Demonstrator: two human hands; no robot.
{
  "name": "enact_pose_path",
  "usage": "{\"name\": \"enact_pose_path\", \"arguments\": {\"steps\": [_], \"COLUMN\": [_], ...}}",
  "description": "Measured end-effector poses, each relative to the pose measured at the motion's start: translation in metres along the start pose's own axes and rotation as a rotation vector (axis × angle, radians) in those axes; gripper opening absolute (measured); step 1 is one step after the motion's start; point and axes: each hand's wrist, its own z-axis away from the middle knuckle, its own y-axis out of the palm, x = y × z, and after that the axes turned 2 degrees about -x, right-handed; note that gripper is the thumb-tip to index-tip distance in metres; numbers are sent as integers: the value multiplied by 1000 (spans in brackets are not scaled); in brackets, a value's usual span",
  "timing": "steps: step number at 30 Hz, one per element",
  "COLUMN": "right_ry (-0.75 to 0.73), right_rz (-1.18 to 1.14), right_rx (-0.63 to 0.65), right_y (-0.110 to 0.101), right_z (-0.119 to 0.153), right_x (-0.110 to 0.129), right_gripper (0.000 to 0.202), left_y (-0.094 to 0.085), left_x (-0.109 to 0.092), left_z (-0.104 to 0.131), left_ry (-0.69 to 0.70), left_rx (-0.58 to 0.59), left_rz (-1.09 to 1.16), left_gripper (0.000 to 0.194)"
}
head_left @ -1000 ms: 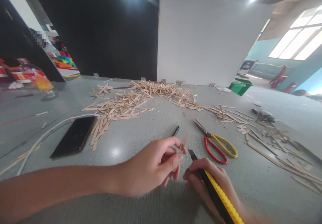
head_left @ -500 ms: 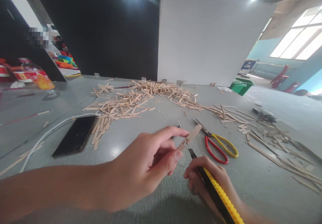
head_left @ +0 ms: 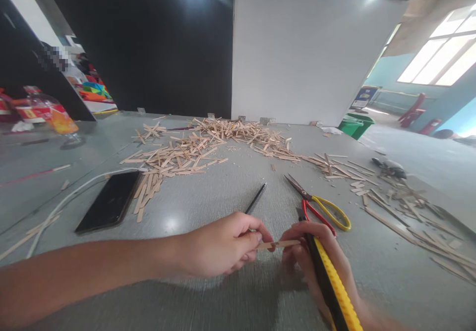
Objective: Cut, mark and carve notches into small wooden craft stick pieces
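A thin wooden craft stick (head_left: 286, 243) with a notch near its middle spans the gap between my hands, low over the table. My left hand (head_left: 232, 247) pinches its left end between thumb and fingers. My right hand (head_left: 312, 256) is closed around a yellow and black utility knife (head_left: 332, 284), blade pointing up and away, while its fingertips touch the stick's right end. Just beyond lie scissors (head_left: 323, 204) with one red and one yellow handle. A dark pen (head_left: 256, 198) rests behind my left hand, its near end hidden by the hand.
Loose craft sticks (head_left: 193, 152) are heaped towards the back, and cut strips (head_left: 412, 217) are scattered at the right. A black phone (head_left: 109, 201) with a white cable (head_left: 70, 199) lies at left. Further off stand a bottle (head_left: 61, 118) and a black and white partition (head_left: 290, 58).
The stick has turned from slanting upward to nearly level. My right hand, still holding the knife, has come up to its right end. More of the pen now shows.
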Motion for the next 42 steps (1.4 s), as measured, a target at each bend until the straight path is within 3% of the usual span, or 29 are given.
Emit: {"name": "enact_pose_path", "arguments": {"steps": [3,7,12,15,18,23,42], "right_ry": [109,163,134,119,104,104,191], "right_rz": [-10,-58,-82,56,188,94,46], "right_rx": [33,37,-52,-53,-24,50,91], "right_y": [-1,2,0,-6,-9,-6,-1], "right_z": [3,2,-3,-5,-5,-2,1], "right_x": [1,1,6,14,17,12,12], "right_gripper": [3,7,36,46,31,14,17], "left_y": [1,2,0,-2,-2,-2,5], "left_x": [4,3,10,20,34,52,59], "left_z": [-3,-4,-13,-24,-37,-51,-46], "left_ry": [12,147,158,184,239,277,361], "left_rx": [36,75,223,208,222,213,108], "left_rz": [-93,-326,-263,-125,-12,61,-64], "left_gripper": [26,29,17,17,33,42,31]}}
